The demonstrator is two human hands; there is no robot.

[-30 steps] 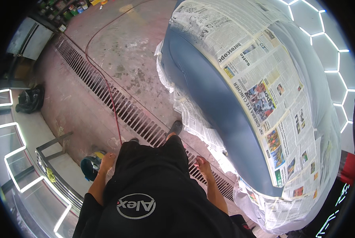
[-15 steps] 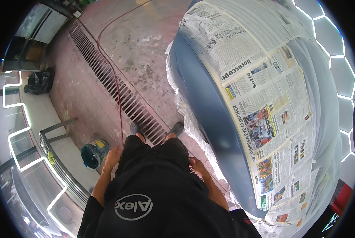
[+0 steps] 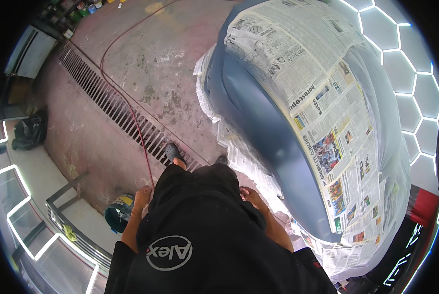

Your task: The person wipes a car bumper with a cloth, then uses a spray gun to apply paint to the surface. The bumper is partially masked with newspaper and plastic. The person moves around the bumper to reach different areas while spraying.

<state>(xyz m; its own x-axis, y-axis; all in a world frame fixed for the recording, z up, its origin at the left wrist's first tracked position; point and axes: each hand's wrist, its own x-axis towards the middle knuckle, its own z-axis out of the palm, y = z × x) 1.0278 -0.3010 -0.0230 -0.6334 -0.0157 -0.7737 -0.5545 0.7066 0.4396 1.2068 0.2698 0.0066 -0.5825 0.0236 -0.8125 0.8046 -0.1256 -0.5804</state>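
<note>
Left hand (image 3: 142, 197) hanging loosely curled, empty, just above teal paint can (image 3: 117, 215); right hand (image 3: 250, 197) half-closed at hip, grip unclear. Farther off, blue car panel (image 3: 258, 127) masked with newspaper (image 3: 322, 98). Seemingly between steps, walking alongside; next move probably calls for picking up a tool.

Black tee (image 3: 195, 235) w/ round white logo, dark shoes (image 3: 174, 152).

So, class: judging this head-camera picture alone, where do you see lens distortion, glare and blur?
Head view: fisheye bending curves the floor drain grate and leaves a black rim; white hexagonal light strips blow out; the blue car panel looks soft; both hands, left hand and right hand, are slightly blurred.
</note>
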